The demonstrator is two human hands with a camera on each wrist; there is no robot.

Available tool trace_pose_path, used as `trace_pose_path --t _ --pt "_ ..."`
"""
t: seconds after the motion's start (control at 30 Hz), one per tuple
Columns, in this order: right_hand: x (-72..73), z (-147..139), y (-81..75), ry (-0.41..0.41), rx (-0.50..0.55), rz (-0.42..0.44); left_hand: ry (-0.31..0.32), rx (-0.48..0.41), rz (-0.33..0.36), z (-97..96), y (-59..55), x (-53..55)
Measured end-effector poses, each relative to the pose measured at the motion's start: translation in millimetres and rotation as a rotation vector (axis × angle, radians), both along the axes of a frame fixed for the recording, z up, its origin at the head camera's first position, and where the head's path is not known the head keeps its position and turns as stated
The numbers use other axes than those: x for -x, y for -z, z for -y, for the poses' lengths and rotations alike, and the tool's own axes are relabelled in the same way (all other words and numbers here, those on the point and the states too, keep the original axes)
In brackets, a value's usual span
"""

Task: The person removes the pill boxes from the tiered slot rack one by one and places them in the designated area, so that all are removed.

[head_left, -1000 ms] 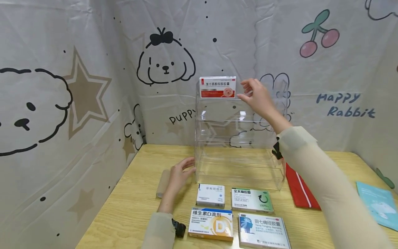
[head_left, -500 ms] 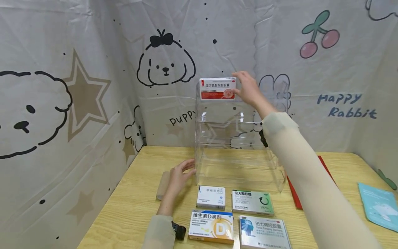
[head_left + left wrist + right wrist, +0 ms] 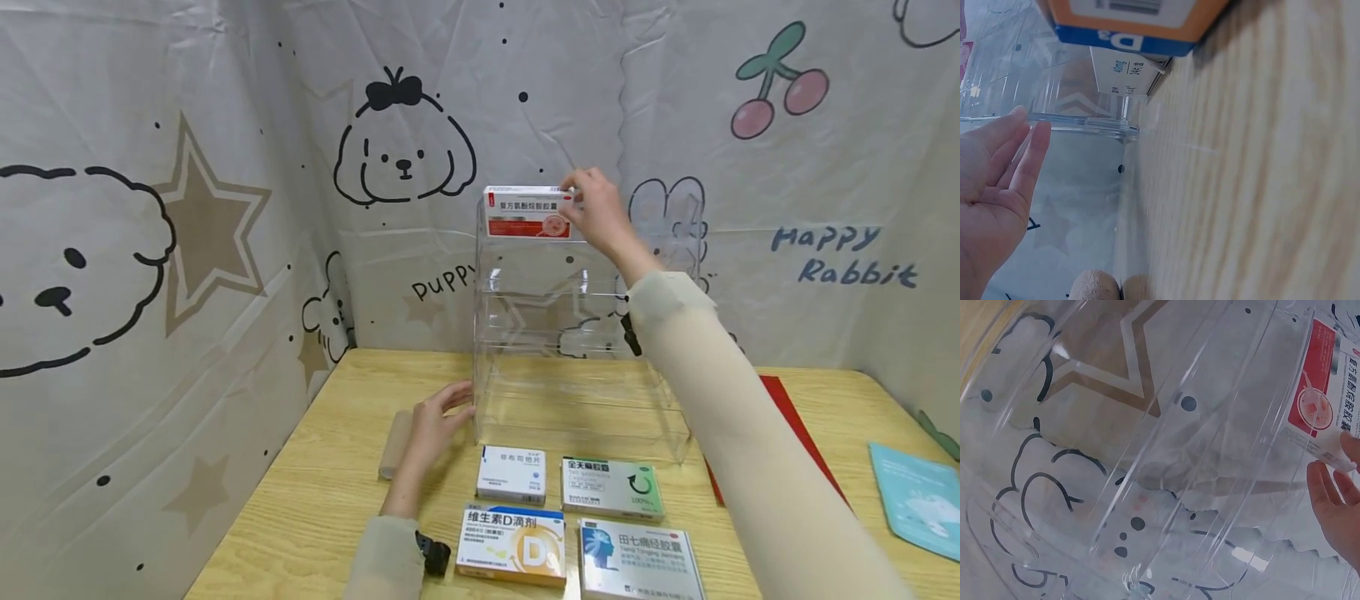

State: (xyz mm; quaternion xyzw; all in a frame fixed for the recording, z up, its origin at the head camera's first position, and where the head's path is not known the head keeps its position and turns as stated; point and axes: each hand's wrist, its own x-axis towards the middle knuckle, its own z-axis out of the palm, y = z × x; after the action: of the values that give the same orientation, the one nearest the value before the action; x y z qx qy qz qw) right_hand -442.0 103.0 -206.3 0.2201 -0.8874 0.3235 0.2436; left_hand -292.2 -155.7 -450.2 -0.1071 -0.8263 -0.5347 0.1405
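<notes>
A red-and-white medicine box (image 3: 528, 212) stands upright at the left end of the top tier of a clear acrylic display rack (image 3: 577, 433). My right hand (image 3: 600, 212) pinches its right end, thumb on the printed front and fingers at the back. From the right wrist view, the same hand (image 3: 1338, 506) reaches the box's end from the side. Low down, my left hand (image 3: 437, 421) touches the rack's left side panel with nearly straight fingers; in the left wrist view its fingertips (image 3: 1040, 128) are right at the panel's edge.
Several medicine boxes lie before the rack: a small white one (image 3: 512, 475), a green-and-white one (image 3: 611, 489), an orange vitamin D one (image 3: 512, 546) and a blue-and-white one (image 3: 637, 560). A cardboard tube (image 3: 394, 446) lies left, a red cloth-like item (image 3: 798, 433) and a teal packet (image 3: 915, 500) right.
My right hand has moved left from beside the red-and-white box and taken hold of its right end. The left hand stays at the rack's side.
</notes>
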Motion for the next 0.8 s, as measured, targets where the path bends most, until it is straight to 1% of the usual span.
trace_pose_path --t 0.13,0.27,0.47,0.63,0.8 --pt "0.8 4.2 2.0 0.011 0.054 -0.02 0.007 -0.005 -0.001 1.3 1.8 1.6" --pt "1.6 5.0 2.4 0.01 0.082 -0.032 0.012 -0.01 0.003 2.2 1.5 2.9" --pt "2.6 -2.2 0.4 0.031 0.091 -0.068 0.001 -0.006 0.012 1.3 0.2 4.4" --pt "1.4 -7.6 -2.2 0.024 0.108 -0.112 0.005 -0.013 0.011 1.2 -0.9 3.9" --pt "-1.0 -11.7 -2.4 0.015 0.12 -0.137 0.005 0.004 -0.008 1.7 0.8 4.3"
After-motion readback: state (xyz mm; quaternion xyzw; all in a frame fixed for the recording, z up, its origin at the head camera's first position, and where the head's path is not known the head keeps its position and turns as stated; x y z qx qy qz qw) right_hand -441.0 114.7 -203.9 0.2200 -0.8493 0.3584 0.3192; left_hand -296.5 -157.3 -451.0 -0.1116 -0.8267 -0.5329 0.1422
